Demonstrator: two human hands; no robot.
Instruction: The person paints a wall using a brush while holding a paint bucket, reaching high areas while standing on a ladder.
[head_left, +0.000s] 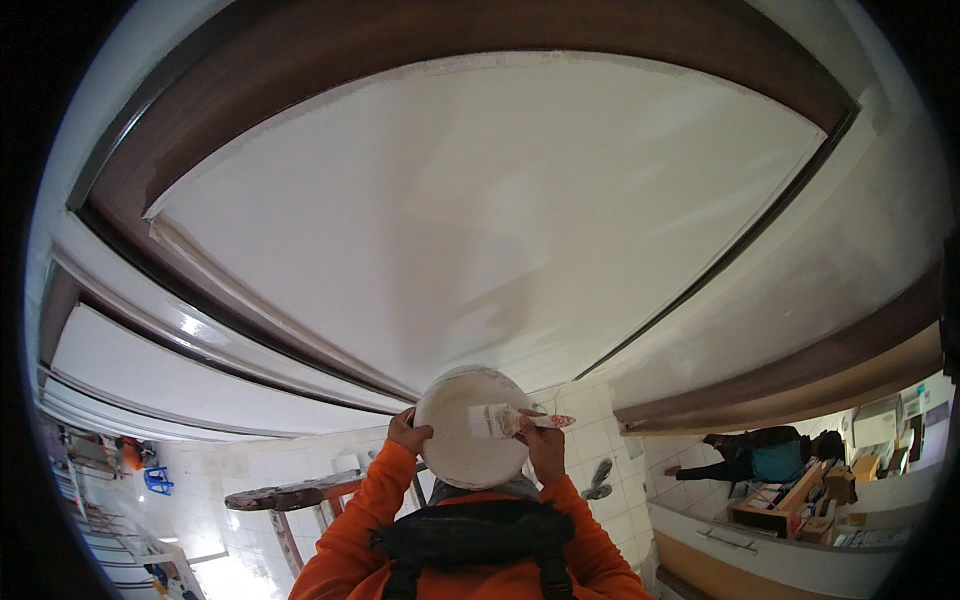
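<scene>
A round tub of pale paint (457, 450) is held against my body at the bottom middle. My left hand (409, 433) grips its rim from the left, with the thumb over the edge. In my right hand (544, 445) is a wide paintbrush (499, 421) with a paint-smeared handle. Its whitish bristles lie over the tub's opening; whether they touch the paint I cannot tell. In front of me stands a large off-white panel (487, 210) set in a dark brown frame (480, 34), with shadows falling across it.
A worn wooden stand or ladder (292, 496) is at lower left, above a tiled floor (600, 442). A pair of slippers (598, 480) lies on the tiles. Another person (776, 454) stands at right near a wooden box of items (772, 510). A blue stool (157, 480) is far left.
</scene>
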